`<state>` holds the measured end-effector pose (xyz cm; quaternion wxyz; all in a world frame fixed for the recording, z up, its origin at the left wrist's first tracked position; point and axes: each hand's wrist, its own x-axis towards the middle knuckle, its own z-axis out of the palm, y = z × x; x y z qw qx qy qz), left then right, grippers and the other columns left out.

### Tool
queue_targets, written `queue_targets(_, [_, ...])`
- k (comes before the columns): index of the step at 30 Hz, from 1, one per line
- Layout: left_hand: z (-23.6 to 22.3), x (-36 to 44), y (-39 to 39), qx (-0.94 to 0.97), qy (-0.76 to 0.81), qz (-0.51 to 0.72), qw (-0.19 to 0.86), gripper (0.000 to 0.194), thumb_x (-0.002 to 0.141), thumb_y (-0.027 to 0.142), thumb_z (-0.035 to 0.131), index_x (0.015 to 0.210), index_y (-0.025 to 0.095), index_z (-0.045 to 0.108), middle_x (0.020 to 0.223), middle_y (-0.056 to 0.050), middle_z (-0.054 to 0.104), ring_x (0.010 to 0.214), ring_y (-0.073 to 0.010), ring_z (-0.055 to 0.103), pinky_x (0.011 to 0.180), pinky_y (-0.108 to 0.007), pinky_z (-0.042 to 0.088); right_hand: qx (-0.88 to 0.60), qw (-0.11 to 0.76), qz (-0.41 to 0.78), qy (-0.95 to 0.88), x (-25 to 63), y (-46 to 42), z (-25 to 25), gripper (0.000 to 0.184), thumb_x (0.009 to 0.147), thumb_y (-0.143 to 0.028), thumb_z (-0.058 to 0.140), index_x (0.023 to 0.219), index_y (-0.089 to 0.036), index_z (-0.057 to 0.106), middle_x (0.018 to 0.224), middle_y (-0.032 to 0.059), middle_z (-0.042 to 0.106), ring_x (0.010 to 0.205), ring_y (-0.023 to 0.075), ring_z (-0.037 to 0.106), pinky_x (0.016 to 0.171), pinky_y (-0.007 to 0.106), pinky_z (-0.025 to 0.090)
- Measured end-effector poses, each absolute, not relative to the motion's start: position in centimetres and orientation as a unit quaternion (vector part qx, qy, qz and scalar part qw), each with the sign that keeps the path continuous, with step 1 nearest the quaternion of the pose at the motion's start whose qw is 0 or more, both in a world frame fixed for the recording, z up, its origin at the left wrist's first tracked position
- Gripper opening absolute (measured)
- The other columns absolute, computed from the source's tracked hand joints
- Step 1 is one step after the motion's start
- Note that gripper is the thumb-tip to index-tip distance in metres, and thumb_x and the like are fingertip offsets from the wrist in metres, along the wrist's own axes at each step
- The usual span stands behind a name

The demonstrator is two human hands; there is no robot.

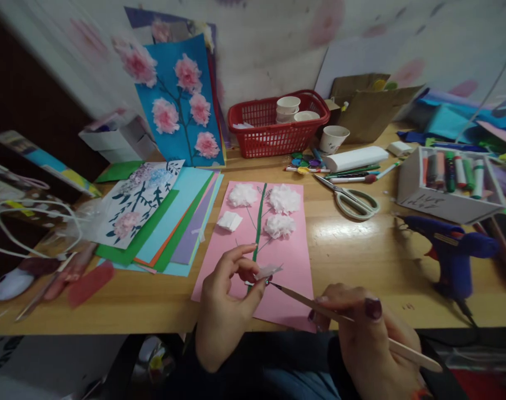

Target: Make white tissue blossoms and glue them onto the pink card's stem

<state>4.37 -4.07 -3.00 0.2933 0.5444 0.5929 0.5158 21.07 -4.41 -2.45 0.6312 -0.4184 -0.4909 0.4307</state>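
Pinching white scrap (271, 270) in left hand (231, 303), closing thumb and finger on it, above lower part of pink sheet (292, 261) and beside lower end of green stem (260, 216). Reaching one upper finger out straighter, over stem.

Gripping stick (340, 317) in right hand (377, 339), closing thumb and fingers firmly round it, showing no gap. Sloping stick from lower right up to left, pointing dark tip at left fingertips, next to scrap. Being unable to tell whether tip is touching scrap or only thumb.

Seeing on sheet: three white flowers (284, 199), one left of stem and two right, with thin drawn branches running in to stem. Noting also folded wad (230, 221) lying near left edge, below left flower. Seeing sheet lying flat on table (348, 261), reaching almost to near edge.

Recording left side: paper stack (203, 183), with drawing (150, 191) lying on top. Recording rear: blue card (173, 147) standing upright, bearing pink flowers (188, 73); red basket (261, 141) holding cups (288, 104); single cup (335, 139) standing just right of basket. Recording right side: scissors (355, 203) lying near sheet, box (448, 203) holding markers (450, 171), glue gun (456, 250) lying in front of box.
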Motion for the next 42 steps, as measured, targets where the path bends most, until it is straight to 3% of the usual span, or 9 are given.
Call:
queue_targets(6, [-2.7,4.7,-4.6,0.608,0.607,0.48,0.175,0.043,0.081,0.006,0.064,0.119,0.025,0.059,0.08,0.003,0.069,0.072,-0.0132,0.065,0.074,-0.026,0.055,-0.405,0.617,0.392,-0.549,21.7,-4.8,-2.2,0.044,0.091,-0.059,0.049,0.082,-0.026,0.077,0.058,0.0044,0.067,0.049,0.0189,0.063,0.044,0.031,0.05])
queue_targets(16, [-2.7,4.6,-4.6,0.648,0.588,0.469,0.122,0.046,0.081,0.002,0.063,0.121,0.023,0.056,0.082,0.003,0.068,0.073,-0.0139,0.065,0.074,-0.027,0.055,-0.462,0.625,0.327,-0.538,20.8,-5.4,-1.8,0.032,0.094,-0.043,0.054,0.08,-0.027,0.077,0.061,0.0029,0.068,0.053,0.0172,0.062,0.049,0.029,0.048])
queue_targets(22, [-2.6,4.3,-4.6,0.675,0.555,0.475,0.103,0.046,0.083,0.0,0.059,0.123,0.023,0.055,0.084,0.002,0.067,0.081,-0.0151,0.065,0.083,-0.03,0.053,-0.515,0.581,0.31,-0.549,20.8,-5.4,-1.6,0.043,0.094,-0.046,0.052,0.068,-0.021,0.074,0.056,0.0048,0.067,0.048,0.0188,0.062,0.047,0.032,0.049])
queue_targets(26, [-2.9,4.5,-4.6,0.652,0.547,0.496,0.173,0.042,0.083,0.003,0.063,0.119,0.024,0.058,0.088,0.002,0.071,0.085,-0.0133,0.067,0.087,-0.027,0.053,-0.525,0.578,0.3,-0.548,20.7,-5.3,-1.4,0.045,0.094,-0.046,0.051,0.065,-0.019,0.073,0.055,0.0055,0.066,0.05,0.0189,0.063,0.046,0.03,0.049])
queue_targets(35, [-2.9,4.8,-4.6,0.473,0.489,0.55,0.484,0.045,0.074,0.006,0.07,0.115,0.024,0.062,0.097,-0.001,0.071,0.096,-0.0138,0.069,0.089,-0.022,0.054,-0.521,0.58,0.289,-0.556,20.6,-5.3,-2.0,0.043,0.097,-0.039,0.05,0.068,-0.017,0.072,0.057,0.0023,0.067,0.051,0.0135,0.064,0.052,0.025,0.049])
queue_targets(38, [-2.8,5.1,-4.3,0.42,0.49,0.563,0.516,0.038,0.075,0.014,0.075,0.111,0.022,0.063,0.092,0.0,0.071,0.089,-0.0125,0.07,0.082,-0.019,0.056,-0.514,0.594,0.276,-0.553,20.4,-5.4,-2.0,0.041,0.097,-0.037,0.05,0.068,-0.019,0.072,0.057,-0.0001,0.066,0.052,0.0114,0.063,0.053,0.024,0.048])
queue_targets(42, [-3.0,5.4,-3.8,0.393,0.534,0.575,0.48,0.027,0.079,0.02,0.072,0.105,0.02,0.065,0.084,0.0,0.072,0.079,-0.0106,0.07,0.072,-0.016,0.056,-0.528,0.589,0.262,-0.553,20.0,-5.5,-1.9,0.039,0.097,-0.036,0.051,0.068,-0.02,0.073,0.057,-0.0019,0.066,0.053,0.0093,0.062,0.053,0.022,0.045])
